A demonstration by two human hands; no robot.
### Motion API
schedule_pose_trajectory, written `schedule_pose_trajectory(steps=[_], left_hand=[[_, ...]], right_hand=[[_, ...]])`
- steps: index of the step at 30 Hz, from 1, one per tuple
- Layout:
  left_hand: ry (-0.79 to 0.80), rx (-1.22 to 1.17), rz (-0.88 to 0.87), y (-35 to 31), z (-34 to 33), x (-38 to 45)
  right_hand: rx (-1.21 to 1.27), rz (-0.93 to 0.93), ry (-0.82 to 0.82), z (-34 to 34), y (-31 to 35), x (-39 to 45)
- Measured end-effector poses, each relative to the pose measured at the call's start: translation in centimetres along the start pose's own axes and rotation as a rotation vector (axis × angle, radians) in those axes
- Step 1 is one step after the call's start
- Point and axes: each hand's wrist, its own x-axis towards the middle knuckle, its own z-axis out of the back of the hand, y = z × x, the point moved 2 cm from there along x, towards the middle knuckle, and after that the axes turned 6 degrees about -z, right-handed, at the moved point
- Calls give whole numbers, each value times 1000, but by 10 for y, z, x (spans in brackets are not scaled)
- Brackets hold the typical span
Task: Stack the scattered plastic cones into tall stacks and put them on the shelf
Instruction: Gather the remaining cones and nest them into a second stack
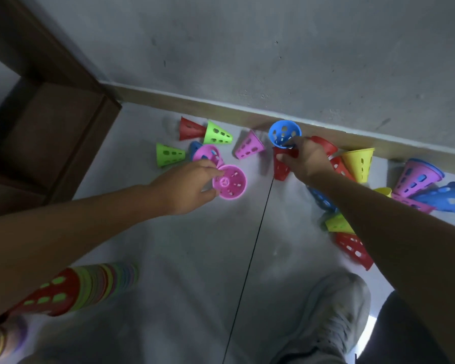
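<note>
Head view: I'm pinching a pink cone (229, 182) in my left hand (184, 186) while my right hand (309, 160) is curling round a blue cone (284, 133) at one o'clock, which is risking toppling onto the red cone (281, 166) beneath.

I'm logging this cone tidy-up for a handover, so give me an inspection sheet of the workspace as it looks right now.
Surface: pale grey floor with a thin dark seam running along it.
Job's things: perforated plastic cones in red, green, pink, blue and yellow lie scattered along the wall; a long multicoloured stack of nested cones lies at lower left.
Clutter: nothing seen.
Grippers: left hand grips a pink perforated cone; right hand holds a blue perforated cone at its rim, above a red cone.
Cables: nothing seen.
Surroundings: grey concrete wall, wooden skirting, dark brown wooden furniture at left, grey shoe.
</note>
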Motion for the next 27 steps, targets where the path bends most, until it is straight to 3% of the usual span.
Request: schedule_pose_trajectory(steps=[11,18,27], left_hand=[[-203,-4,61,-4,116,-146],[-328,-52,54,-14,142,-225],[-190,-329,188,-7,143,-295]], right_hand=[[64,208,49,39,144,-50],[47,378,104,46,233,-111],[-8,469,225,46,313,-184]])
